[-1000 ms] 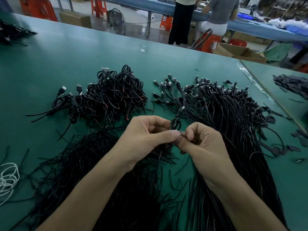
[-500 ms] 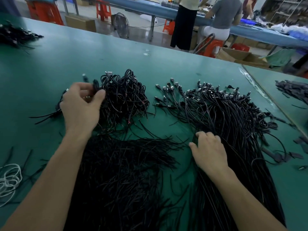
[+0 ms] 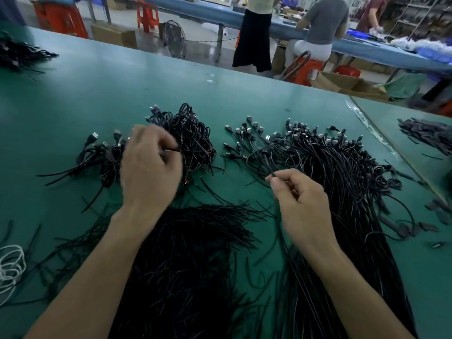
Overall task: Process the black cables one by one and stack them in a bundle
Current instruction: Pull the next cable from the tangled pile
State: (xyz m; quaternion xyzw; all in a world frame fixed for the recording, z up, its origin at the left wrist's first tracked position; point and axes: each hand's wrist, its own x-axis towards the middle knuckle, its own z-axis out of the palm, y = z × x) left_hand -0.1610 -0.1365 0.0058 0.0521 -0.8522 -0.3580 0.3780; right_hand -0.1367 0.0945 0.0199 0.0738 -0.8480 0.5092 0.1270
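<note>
Cable (image 3: 268, 166) sits pinched between thumb and forefinger of my right hand (image 3: 300, 204), at the left edge of the loose pile (image 3: 347, 182) on the table (image 3: 97, 94); my left hand (image 3: 151, 167) is curled by the coiled bundle (image 3: 188, 140), too blurred to tell if it holds anything. I judge this 1 cable light, limp and slippery, so I'd grip close to the plug end before coiling

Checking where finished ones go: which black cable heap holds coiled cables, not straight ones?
The coiled heap beside the left hand: its cables are looped and tangled; the centre heap and right heap lie straight.
</note>
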